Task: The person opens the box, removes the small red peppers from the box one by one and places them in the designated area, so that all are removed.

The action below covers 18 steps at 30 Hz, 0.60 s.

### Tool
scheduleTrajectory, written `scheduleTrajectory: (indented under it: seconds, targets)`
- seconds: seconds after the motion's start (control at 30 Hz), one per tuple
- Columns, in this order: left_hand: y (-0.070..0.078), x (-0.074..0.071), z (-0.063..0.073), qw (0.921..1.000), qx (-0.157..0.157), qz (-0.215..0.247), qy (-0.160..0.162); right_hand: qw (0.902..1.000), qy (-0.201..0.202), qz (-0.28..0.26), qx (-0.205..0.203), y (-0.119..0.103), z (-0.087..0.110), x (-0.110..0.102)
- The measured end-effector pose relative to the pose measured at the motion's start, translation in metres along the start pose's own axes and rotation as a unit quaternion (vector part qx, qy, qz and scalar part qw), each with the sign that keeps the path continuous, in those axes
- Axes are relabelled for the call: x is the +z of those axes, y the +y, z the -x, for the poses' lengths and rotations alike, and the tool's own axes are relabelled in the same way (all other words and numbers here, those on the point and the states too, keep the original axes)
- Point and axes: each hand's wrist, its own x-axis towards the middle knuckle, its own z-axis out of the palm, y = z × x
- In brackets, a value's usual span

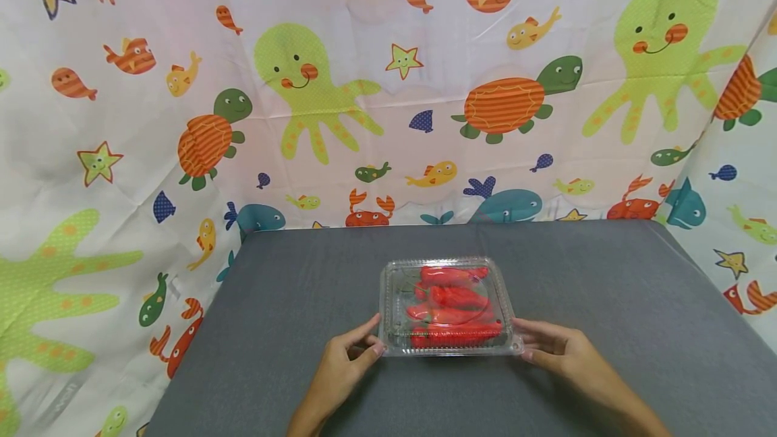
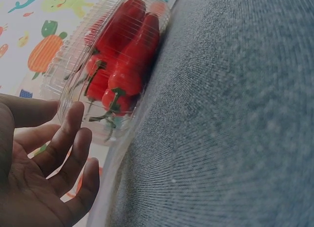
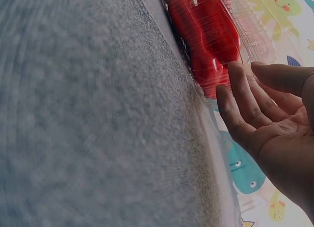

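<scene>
A clear plastic clamshell box with its lid down sits on the grey table, in front of me. Several red peppers lie inside it, and green stems show at their left ends. My left hand pinches the box's near left corner between thumb and fingers; in the left wrist view its other fingers are loosely bent beside the peppers' stem ends. At the near right corner, my right hand pinches the rim likewise. The right wrist view shows that hand's fingertips against the box's end.
The grey tabletop spreads around the box on all sides. Behind it and at both sides hangs a white cloth printed with sea animals, meeting the table's far edge.
</scene>
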Motion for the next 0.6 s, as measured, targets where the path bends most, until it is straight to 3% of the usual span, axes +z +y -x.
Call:
scheduleTrajectory:
  seconds: [0.2, 0.6]
  targets:
    - [0.0006, 0.0001, 0.0000, 1.0000, 0.001, 0.007, 0.001, 0.9999, 0.005, -0.013, 0.008, -0.0003, 0.0000, 0.0013]
    - [0.0030, 0.0001, 0.0006, 0.9991, -0.017, 0.039, -0.002, 0.9994, 0.030, -0.007, -0.012, 0.0007, -0.0017, 0.0048]
